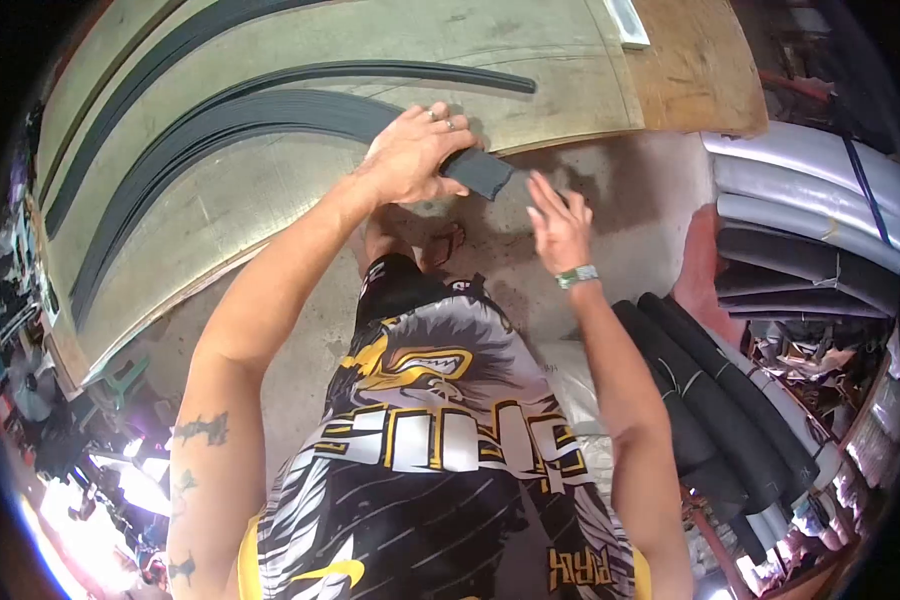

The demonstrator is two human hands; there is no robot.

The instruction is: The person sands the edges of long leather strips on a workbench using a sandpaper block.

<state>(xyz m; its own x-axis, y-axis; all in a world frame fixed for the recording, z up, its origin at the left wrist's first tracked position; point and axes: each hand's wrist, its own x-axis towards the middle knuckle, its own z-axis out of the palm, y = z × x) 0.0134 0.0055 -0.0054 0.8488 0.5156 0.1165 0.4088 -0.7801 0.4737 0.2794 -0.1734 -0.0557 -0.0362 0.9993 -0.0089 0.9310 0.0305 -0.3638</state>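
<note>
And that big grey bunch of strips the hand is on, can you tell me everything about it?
The bunch of strips is dark grey, long and thin-layered, maybe rubber or cloth. It curves across the table like a rainbow. The left hand grips it near one uneven end, which pokes past the table's edge. The right hand is close by.
</note>
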